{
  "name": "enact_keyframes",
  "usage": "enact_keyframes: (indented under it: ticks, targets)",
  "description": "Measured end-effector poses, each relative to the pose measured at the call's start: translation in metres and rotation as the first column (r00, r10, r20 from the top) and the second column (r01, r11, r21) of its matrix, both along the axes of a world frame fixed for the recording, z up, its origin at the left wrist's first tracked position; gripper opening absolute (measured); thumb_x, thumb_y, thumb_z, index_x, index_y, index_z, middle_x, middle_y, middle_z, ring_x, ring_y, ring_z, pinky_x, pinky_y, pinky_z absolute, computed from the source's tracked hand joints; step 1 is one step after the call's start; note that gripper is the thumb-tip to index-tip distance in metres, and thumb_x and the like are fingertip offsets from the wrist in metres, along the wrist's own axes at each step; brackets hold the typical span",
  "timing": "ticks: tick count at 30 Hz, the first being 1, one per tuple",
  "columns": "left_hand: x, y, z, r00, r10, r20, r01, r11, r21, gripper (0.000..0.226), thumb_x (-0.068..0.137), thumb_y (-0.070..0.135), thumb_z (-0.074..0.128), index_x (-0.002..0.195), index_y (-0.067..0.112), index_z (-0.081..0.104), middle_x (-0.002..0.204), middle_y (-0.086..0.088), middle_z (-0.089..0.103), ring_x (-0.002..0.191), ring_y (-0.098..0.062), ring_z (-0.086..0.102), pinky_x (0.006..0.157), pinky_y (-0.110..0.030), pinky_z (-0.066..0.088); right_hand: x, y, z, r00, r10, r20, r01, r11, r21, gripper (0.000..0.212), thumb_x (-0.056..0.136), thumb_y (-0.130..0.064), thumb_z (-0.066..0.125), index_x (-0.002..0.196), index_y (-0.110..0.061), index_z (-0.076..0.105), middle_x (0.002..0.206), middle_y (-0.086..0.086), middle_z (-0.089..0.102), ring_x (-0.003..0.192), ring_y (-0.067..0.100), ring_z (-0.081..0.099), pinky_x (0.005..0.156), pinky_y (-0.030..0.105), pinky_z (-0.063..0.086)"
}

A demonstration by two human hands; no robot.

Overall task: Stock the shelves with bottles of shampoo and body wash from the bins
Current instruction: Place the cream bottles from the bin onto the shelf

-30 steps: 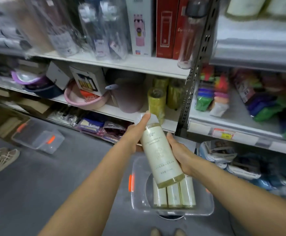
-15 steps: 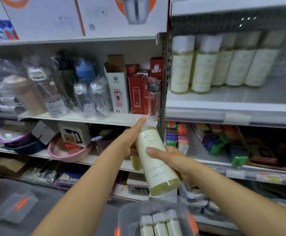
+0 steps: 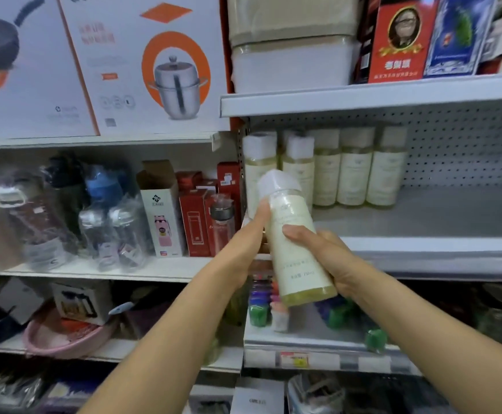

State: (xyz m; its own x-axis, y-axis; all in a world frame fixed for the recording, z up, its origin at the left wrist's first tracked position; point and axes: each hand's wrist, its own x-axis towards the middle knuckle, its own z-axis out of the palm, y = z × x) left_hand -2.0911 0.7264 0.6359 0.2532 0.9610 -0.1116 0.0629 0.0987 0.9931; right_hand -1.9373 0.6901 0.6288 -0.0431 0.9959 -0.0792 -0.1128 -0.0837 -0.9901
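Both hands hold one cream-labelled bottle with a white cap and yellowish liquid, tilted with its cap up and to the left. My left hand grips its left side near the neck. My right hand wraps the lower right side, thumb across the label. The bottle hangs in front of the grey shelf, just left of its front edge. Several matching bottles stand in a row at the back left of that shelf. No bin is in view.
The grey shelf is bare to the right of the bottle row. A perforated upright post divides it from the left bay of water bottles and red boxes. Cookware boxes sit above. Coloured small items fill the shelf below.
My view has risen from the floor bin to the shelves. Both hands lifted the bottle up and right, toward the shelf with the matching bottles. The bin has dropped out of view.
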Motion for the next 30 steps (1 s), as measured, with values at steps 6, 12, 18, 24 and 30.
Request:
enact_keyframes:
  ticks: [6,12,18,24,30]
  targets:
    - [0.065,0.025,0.011,0.992,-0.058,0.113,0.055,0.998,0.029,0.066,0.095,0.073,0.025,0.123,0.027,0.063,0.116,0.002,0.073,0.106,-0.015,0.070,0.079,-0.037,0.060,0.058,0.034,0.017,0.986,-0.159,-0.054,0.166,0.974,0.157,0.044,0.077,-0.028,0.080,0.115,-0.013,0.064,0.099,0.012,0.076,0.086,0.029,0.074,0.070,0.046,0.061]
    - [0.118,0.048,0.017,0.992,-0.054,0.110,0.048,0.997,0.059,0.062,0.093,0.075,0.017,0.115,0.036,0.060,0.118,0.007,0.069,0.112,-0.013,0.065,0.093,-0.037,0.054,0.104,0.075,0.013,0.955,-0.295,0.009,0.281,0.919,0.275,0.049,0.073,-0.027,0.084,0.115,-0.017,0.061,0.103,0.003,0.074,0.089,0.020,0.073,0.076,0.042,0.062]
    - [0.145,0.071,0.007,0.992,-0.007,0.127,0.000,0.998,0.058,0.064,0.098,0.069,0.016,0.136,0.034,0.053,0.138,0.005,0.059,0.128,-0.016,0.052,0.114,-0.043,0.036,0.133,0.112,-0.009,0.961,-0.266,0.078,0.228,0.919,0.322,0.068,0.069,-0.025,0.087,0.128,-0.027,0.055,0.112,-0.006,0.071,0.105,0.015,0.067,0.093,0.042,0.054]
    - [0.164,0.089,-0.002,0.986,0.065,0.154,-0.075,0.996,0.057,0.070,0.096,0.070,0.019,0.149,0.030,0.043,0.149,0.003,0.050,0.138,-0.016,0.044,0.119,-0.043,0.031,0.148,0.145,-0.005,0.960,-0.197,0.199,0.122,0.934,0.336,0.070,0.073,-0.023,0.085,0.133,-0.025,0.049,0.113,-0.012,0.065,0.103,0.009,0.063,0.082,0.029,0.053]
    - [0.173,0.095,-0.007,0.979,0.130,0.157,-0.138,0.989,0.044,0.054,0.104,0.056,0.027,0.149,0.028,0.040,0.148,0.003,0.049,0.137,-0.013,0.044,0.107,-0.029,0.034,0.157,0.171,0.000,0.934,-0.169,0.315,0.063,0.945,0.320,0.077,0.078,-0.024,0.082,0.140,-0.018,0.037,0.136,0.000,0.057,0.120,0.019,0.056,0.103,0.043,0.047]
